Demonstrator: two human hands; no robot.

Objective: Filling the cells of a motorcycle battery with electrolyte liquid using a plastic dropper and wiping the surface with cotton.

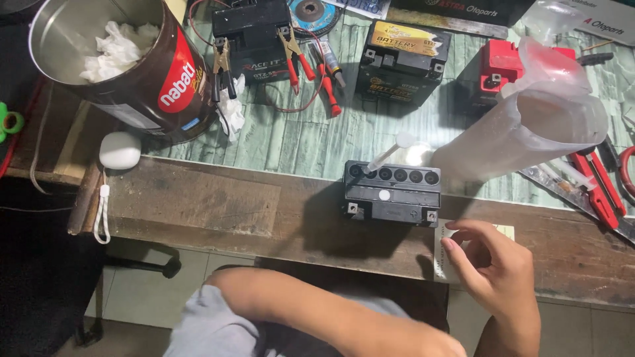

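Observation:
A small black battery (390, 192) sits on the worn wooden bench edge (198, 205), its top row of several round cell holes uncovered. A clear syringe (390, 153) leans into the leftmost hole. My right hand (493, 264) hovers just right of and below the battery, fingers loosely curled, fingertips at a white paper slip (442, 261) lying on the bench. I see nothing between the fingers. My left hand is out of view; a bare limb (317, 317) crosses the bottom of the picture.
A translucent plastic jug (529, 125) lies tilted right of the battery. Behind stand a yellow-labelled battery (400, 59), a black battery with clamps (251, 36) and a red one (503, 63). A tissue-filled tin (112, 59) stands left; red-handled pliers (598, 188) lie right.

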